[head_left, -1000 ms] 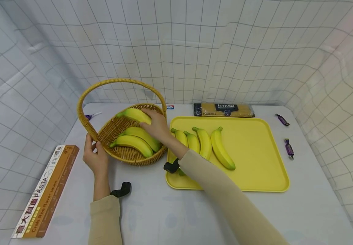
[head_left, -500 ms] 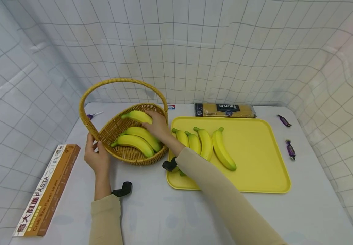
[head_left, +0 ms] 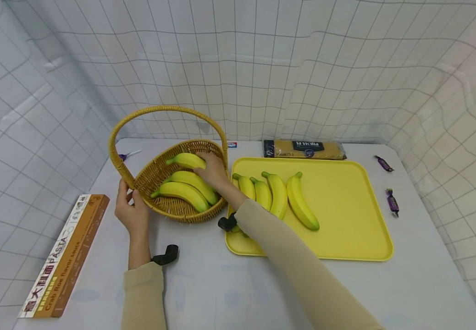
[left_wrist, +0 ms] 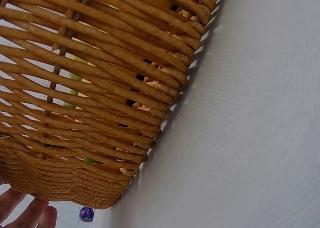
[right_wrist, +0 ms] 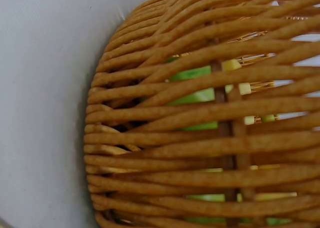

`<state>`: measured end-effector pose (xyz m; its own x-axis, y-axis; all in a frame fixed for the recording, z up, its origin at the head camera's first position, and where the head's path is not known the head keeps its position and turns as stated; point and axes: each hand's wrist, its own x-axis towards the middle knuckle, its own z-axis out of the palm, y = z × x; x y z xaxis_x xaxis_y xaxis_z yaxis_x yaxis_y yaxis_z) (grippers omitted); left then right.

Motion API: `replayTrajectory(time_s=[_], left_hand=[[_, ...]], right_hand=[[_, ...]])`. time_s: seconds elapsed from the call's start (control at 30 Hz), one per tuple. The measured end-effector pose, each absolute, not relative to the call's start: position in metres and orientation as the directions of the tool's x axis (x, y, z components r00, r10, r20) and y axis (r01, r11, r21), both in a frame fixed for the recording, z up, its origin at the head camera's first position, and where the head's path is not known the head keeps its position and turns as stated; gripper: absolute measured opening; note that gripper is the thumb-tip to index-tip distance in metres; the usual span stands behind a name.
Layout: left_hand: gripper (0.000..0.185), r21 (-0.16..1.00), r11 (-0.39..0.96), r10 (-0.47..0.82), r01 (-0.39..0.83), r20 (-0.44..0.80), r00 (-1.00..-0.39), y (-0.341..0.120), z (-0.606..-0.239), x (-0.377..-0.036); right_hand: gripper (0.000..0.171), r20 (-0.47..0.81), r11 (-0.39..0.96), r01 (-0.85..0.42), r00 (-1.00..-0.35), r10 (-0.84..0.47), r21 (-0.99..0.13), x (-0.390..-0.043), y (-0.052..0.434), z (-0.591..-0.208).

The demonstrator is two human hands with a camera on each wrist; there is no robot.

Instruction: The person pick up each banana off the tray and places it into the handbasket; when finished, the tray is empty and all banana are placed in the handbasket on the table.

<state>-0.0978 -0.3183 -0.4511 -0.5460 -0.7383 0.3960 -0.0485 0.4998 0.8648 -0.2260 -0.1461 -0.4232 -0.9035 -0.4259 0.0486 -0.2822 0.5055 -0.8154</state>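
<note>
- Right hand (head_left: 212, 170): fingers curled round a banana (head_left: 187, 160), inside the wicker basket (head_left: 155, 172), above two others.
- Left hand (head_left: 130, 211): fingers grip the basket's near-left rim.
- Yellow tray (head_left: 345, 215): just right of the basket.

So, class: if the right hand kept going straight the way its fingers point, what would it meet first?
The right hand already holds the top banana, pointing left and away. Beyond it, probably the far wall of the wicker basket; depth is uncertain.
</note>
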Motion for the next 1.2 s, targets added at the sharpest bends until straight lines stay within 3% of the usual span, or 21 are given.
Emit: replayTrajectory(time_s=[0.93, 1.2], left_hand=[[0.043, 0.860, 0.508, -0.729, -0.045, 0.401, -0.554, -0.321, -0.452, -0.098], [0.043, 0.866, 0.499, -0.731, -0.040, 0.396, -0.555, -0.320, -0.452, -0.097]], right_hand=[[0.047, -0.015, 0.651, -0.299, -0.903, -0.430, -0.697, -0.234, -0.157, -0.426], [0.047, -0.025, 0.638, -0.292, -0.898, -0.439, -0.712, -0.233, -0.155, -0.426]])
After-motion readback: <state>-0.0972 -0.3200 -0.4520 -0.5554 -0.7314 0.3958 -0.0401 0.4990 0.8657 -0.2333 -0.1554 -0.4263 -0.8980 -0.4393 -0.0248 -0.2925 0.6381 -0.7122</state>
